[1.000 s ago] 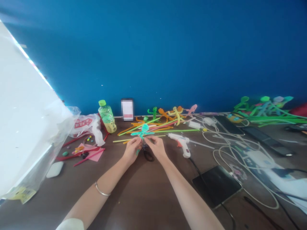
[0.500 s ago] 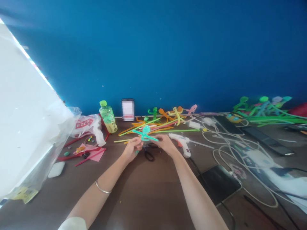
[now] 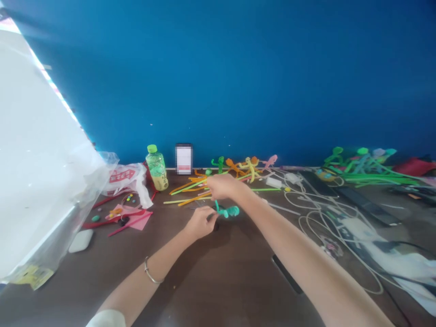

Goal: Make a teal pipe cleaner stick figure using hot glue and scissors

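A small teal pipe-cleaner figure (image 3: 232, 211) is held low over the brown desk, turned sideways with its round head to the right. My left hand (image 3: 201, 222) pinches it at its left end between thumb and fingers. Just above, my right hand (image 3: 223, 186) is closed with fingers pointing down, at the tip of the figure's raised limb; its fingertips are partly hidden. Behind the hands lie loose orange and green pipe cleaners (image 3: 190, 183). The scissors are mostly hidden by the hands and figure.
A green-capped bottle (image 3: 158, 170) and a phone (image 3: 184, 159) stand near the blue wall. Several pipe-cleaner figures (image 3: 251, 168) sit behind the pile. White cables (image 3: 313, 218) sprawl on the right. Pink paper (image 3: 141, 220) and a plastic bag (image 3: 124, 177) lie left.
The teal figure has turned from upright to sideways and moved slightly right and down. My right hand has swung up and left over it; my right forearm now covers the glue gun.
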`<move>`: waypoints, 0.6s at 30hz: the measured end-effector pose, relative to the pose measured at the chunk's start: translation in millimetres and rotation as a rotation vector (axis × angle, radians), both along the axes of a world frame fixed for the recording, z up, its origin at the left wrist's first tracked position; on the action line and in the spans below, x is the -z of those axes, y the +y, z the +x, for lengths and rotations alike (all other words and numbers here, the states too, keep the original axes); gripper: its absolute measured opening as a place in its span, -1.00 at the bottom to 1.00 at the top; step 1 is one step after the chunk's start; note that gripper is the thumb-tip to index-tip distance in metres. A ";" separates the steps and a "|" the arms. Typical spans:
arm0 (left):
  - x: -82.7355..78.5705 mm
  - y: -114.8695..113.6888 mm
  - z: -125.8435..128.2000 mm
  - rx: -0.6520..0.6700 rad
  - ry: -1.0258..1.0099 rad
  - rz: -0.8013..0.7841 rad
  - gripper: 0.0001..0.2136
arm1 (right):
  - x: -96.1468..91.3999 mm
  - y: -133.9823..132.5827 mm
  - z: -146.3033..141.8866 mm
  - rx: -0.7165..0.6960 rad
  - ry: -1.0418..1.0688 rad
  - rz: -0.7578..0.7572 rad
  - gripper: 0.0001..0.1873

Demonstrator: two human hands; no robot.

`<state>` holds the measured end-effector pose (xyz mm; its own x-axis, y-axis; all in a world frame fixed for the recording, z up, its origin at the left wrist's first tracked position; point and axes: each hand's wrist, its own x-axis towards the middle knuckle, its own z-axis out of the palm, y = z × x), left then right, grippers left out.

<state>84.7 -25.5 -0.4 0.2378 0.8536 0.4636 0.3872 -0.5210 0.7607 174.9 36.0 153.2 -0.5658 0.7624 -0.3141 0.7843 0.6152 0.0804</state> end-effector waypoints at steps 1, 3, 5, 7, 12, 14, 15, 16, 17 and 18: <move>0.2 1.3 -1.0 -0.054 -0.055 -0.041 -0.88 | -0.3 -11.3 -8.9 -0.047 0.013 0.101 -0.84; -0.8 4.2 -4.6 -0.165 -0.204 -0.154 -0.88 | 5.8 -34.6 -19.5 -0.091 0.078 0.239 -0.82; -2.8 6.8 -8.2 -0.230 -0.428 -0.284 -0.84 | 19.2 -55.2 -19.5 -0.110 0.126 0.328 -0.82; -4.8 8.7 -9.9 -0.230 -0.626 -0.373 -0.85 | 36.7 -69.5 -9.6 -0.162 0.141 0.454 -0.78; -5.9 9.0 -4.4 -0.048 -0.984 -0.584 -0.83 | 74.4 -74.8 36.1 -0.206 0.278 0.669 -0.75; -5.8 7.8 -1.6 0.061 -1.151 -0.703 -0.82 | 83.1 -71.3 51.0 -0.085 0.407 0.631 -0.76; -5.9 7.1 -0.7 0.106 -1.209 -0.748 -0.82 | 86.5 -69.6 56.4 0.000 0.503 0.593 -0.76; -6.0 6.3 -0.3 0.151 -1.256 -0.787 -0.82 | 89.6 -68.2 60.4 0.093 0.607 0.538 -0.77; -6.2 5.5 -0.5 0.201 -1.291 -0.823 -0.82 | 92.4 -66.7 63.2 0.189 0.715 0.470 -0.77; -6.5 4.8 -1.1 0.255 -1.314 -0.853 -0.82 | 94.9 -65.2 65.4 0.284 0.817 0.388 -0.77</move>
<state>83.7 -20.8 6.1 0.2458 0.9617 -0.1214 -0.7751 0.2702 0.5711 240.3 -29.1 58.3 -0.2760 0.8732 0.4016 0.8047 0.4385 -0.4003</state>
